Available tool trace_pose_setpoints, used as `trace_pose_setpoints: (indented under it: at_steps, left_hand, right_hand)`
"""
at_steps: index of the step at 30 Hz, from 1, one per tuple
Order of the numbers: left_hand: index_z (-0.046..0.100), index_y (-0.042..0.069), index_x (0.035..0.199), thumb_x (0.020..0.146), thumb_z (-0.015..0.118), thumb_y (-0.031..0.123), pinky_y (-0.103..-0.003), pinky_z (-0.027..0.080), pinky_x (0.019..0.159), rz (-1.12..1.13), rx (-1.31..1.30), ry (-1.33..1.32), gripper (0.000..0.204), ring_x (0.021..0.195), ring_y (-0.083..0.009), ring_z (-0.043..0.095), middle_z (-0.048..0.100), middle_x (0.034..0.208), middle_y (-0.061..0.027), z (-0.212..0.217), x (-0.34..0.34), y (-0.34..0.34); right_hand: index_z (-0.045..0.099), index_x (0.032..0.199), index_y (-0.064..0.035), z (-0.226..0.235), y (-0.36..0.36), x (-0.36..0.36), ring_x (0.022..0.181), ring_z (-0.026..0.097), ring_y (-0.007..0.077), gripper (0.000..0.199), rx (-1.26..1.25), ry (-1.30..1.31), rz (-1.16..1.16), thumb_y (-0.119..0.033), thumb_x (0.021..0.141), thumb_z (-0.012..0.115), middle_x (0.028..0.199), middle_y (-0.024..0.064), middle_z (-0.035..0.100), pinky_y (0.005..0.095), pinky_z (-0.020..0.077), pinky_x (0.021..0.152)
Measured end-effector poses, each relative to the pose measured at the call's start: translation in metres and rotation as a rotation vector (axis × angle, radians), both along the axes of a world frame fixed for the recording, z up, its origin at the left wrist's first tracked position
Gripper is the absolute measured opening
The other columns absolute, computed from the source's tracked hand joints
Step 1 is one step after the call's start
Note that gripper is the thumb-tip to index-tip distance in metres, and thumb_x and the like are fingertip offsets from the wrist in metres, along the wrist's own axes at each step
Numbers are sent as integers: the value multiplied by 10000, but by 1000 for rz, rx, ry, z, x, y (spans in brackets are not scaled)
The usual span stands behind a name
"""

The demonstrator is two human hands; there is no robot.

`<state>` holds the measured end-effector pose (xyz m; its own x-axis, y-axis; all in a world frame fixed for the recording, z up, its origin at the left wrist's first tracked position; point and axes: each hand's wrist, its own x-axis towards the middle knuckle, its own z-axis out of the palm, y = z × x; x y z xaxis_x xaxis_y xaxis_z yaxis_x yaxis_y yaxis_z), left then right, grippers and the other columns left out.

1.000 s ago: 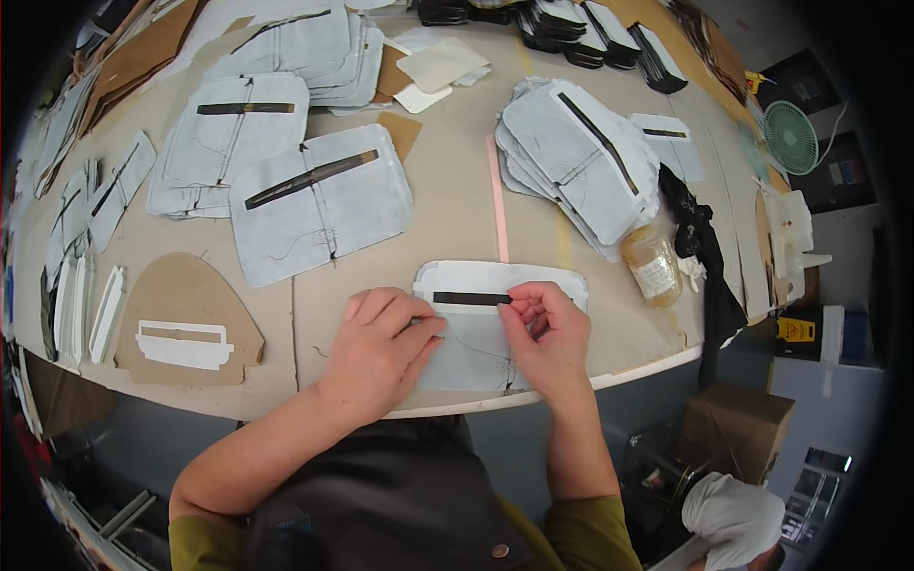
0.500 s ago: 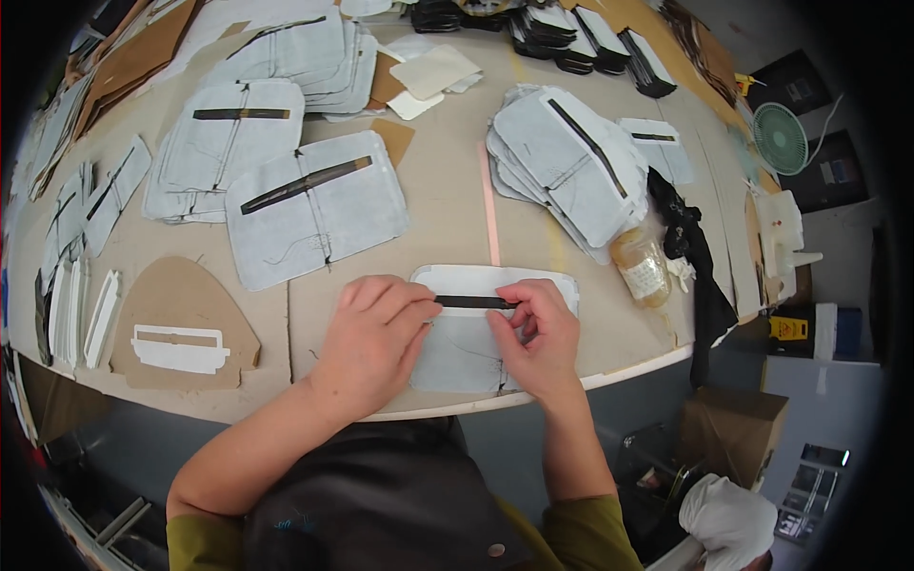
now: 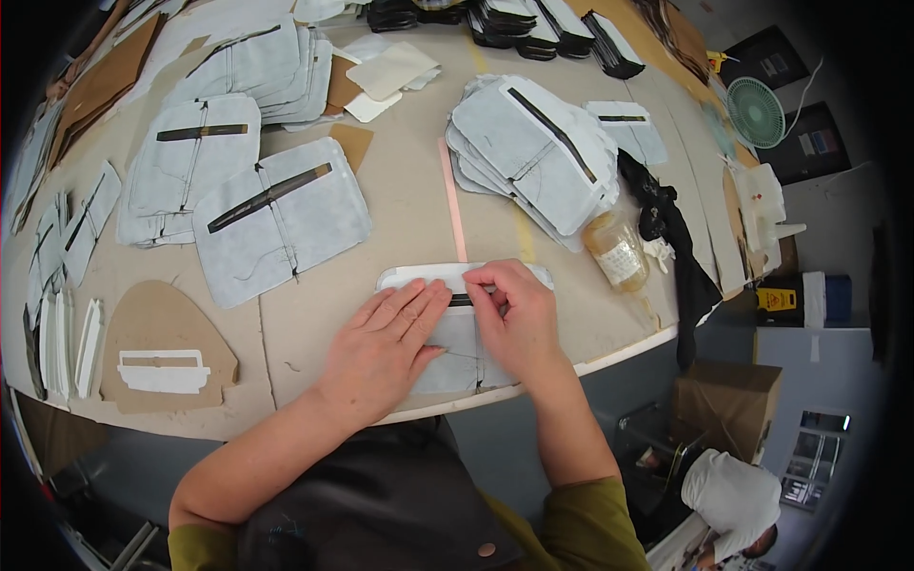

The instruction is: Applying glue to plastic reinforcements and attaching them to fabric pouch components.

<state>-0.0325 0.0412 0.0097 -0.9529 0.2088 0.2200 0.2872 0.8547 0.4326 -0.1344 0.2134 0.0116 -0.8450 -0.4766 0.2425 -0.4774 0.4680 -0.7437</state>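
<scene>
Near the table's front edge lies a light grey, round-cornered panel [image 3: 446, 375] with a paler band along its far side. A black strip [image 3: 461, 301] crosses it, mostly covered by my hands. My left hand [image 3: 381, 338] rests flat on the panel's left part and over the strip, fingers stretched out. Just to its right, my right hand [image 3: 517, 319] has thumb and forefinger pinched together above the strip. Whatever sits between those fingertips is hidden. Loose dark threads show on the panel's lower part.
Similar panels lie in stacks at the far left [image 3: 195, 171] and the far right [image 3: 533, 143]. A cardboard template [image 3: 167, 324] is at the left. To the right are a jar [image 3: 617, 252] and a black cloth [image 3: 693, 276]. A person [image 3: 731, 500] is beyond the table, lower right.
My left hand has flattened from a pinch at the strip's left end and now covers it. My right hand has shifted closer to it. The whole view has swung slightly right.
</scene>
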Motion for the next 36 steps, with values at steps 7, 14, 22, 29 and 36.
trace_pose_setpoints:
  at_steps: [7,14,22,29,36]
  left_hand:
    - [419,-29,1419,867,674,334,-398,288,1162,-19,-40,-99,709,1396,-274,379,438,1474,-164,11,9,-2]
    - [426,-17,1414,852,683,303,-400,285,1163,-64,-56,-52,696,1404,-282,370,420,1494,-148,17,9,-4]
    - [447,12,1408,897,630,237,-390,333,1134,-124,23,-126,587,1378,-249,405,465,1464,-119,9,9,10]
    - [433,10,1414,876,662,260,-412,345,1136,-109,37,-85,636,1352,-273,431,471,1444,-129,5,15,11]
    - [427,-16,1407,867,676,286,-432,360,1105,29,41,-124,666,1329,-293,448,471,1439,-147,13,36,-1]
  right_hand:
    - [654,983,-18,1,12,-13,601,594,133,173,-5,-219,-12,14,819,698,850,86,659,259,481,561]
    - [661,1050,-31,-3,27,-1,667,565,51,257,-139,-288,-21,36,803,688,825,29,665,214,440,549]
    - [667,992,-31,-6,15,14,673,550,38,174,-55,-122,-54,16,828,702,792,-7,650,192,414,557]
    - [660,953,-32,-8,21,16,655,541,53,127,-31,-62,-71,8,839,697,779,4,642,197,417,551]
    - [651,978,-27,-9,18,15,659,512,32,157,-14,-71,-59,22,836,695,773,-18,633,184,388,560]
